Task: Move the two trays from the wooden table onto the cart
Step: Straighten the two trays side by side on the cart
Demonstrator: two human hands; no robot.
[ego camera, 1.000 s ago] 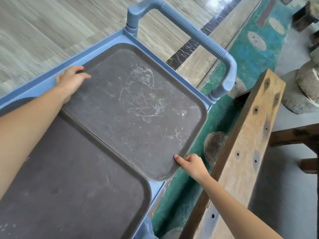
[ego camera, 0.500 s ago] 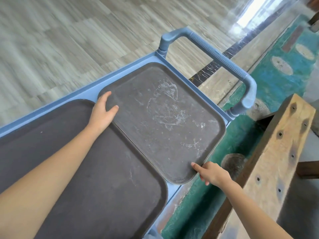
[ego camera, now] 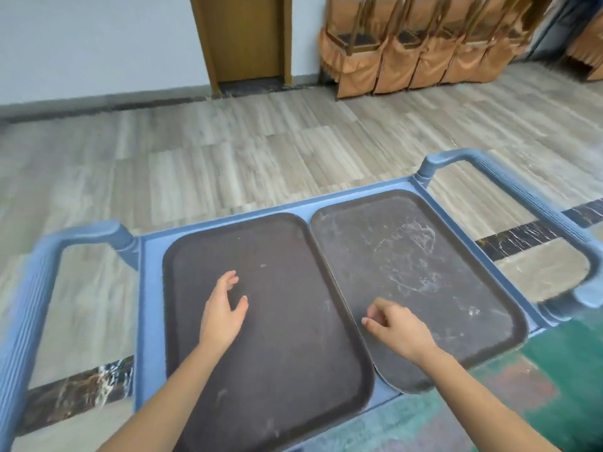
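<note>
Two dark brown trays lie side by side on the top of the blue cart [ego camera: 148, 256]. The left tray [ego camera: 277, 370] is plain; the right tray [ego camera: 424, 256] carries white scuff marks, and its near corner juts past the cart's front edge. My left hand [ego camera: 222, 308] hovers above the left tray, fingers apart, holding nothing. My right hand [ego camera: 396, 327] hangs over the seam between the trays with loosely curled fingers, also empty. The wooden table is out of view.
The cart has a blue handle at each end, the left handle [ego camera: 29, 305] and the right handle [ego camera: 548, 216]. Beyond it is wood-look floor, a brown door [ego camera: 244, 37] and stacked orange-covered chairs [ego camera: 424, 44] by the wall. Green flooring lies at the lower right.
Both hands have let go of the scuffed tray's edges and pulled back toward me. The view has lifted and turned, so the whole cart and the far wall show; the wooden table has left the frame.
</note>
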